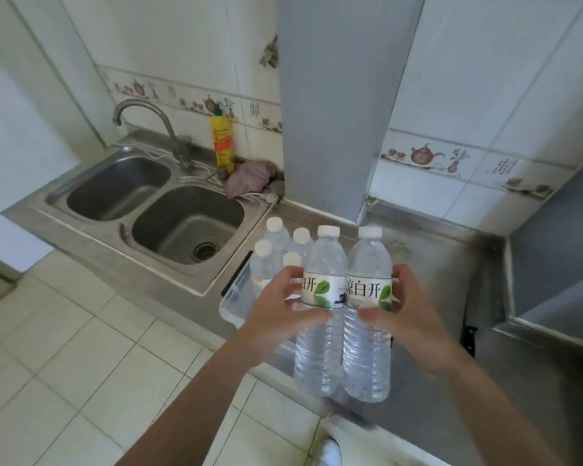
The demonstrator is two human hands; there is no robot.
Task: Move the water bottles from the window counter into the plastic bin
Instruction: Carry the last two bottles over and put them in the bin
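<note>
I hold two clear water bottles upright, side by side, in front of me above the counter's front edge. My left hand (283,307) grips the left bottle (320,348) at its white label. My right hand (408,307) grips the right bottle (367,351) the same way. Both have white caps. Behind them stands a clear plastic bin (231,302) on the steel counter, partly hidden by my left hand. Several more capped water bottles (270,260) stand upright inside it.
A double steel sink (155,213) with a tap (142,112) lies to the left. A yellow bottle (223,142) and a pink rag (249,178) sit behind it. A grey column (337,105) rises at the back. Bare steel counter (445,264) extends right. A black knife (469,338) lies there.
</note>
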